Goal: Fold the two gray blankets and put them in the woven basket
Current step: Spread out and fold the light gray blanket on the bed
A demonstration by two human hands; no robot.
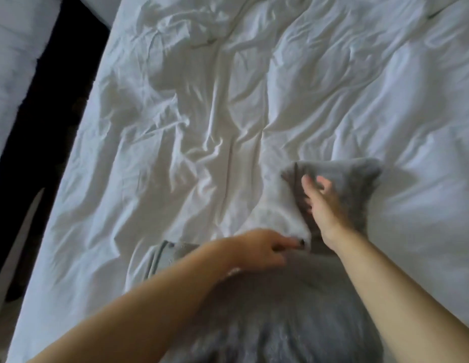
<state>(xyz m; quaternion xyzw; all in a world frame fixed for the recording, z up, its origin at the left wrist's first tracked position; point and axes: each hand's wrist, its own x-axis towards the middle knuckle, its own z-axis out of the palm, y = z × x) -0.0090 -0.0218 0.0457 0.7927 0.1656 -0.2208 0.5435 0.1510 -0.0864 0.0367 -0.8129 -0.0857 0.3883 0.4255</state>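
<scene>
A gray fuzzy blanket (280,315) lies on the white bed at the bottom centre, partly under my forearms. My right hand (326,205) grips one corner of it and holds that corner (359,176) lifted off the bed, thumb in front and fingers in the fabric. My left hand (259,247) reaches rightward and pinches the blanket's far edge close to my right wrist. A paler gray folded edge (162,258) shows to the left of my left wrist; whether it is a second blanket I cannot tell. No woven basket is in view.
The rumpled white duvet (254,100) covers the whole bed. A dark gap of floor (44,127) runs along the bed's left side, with another white bed (10,61) beyond it.
</scene>
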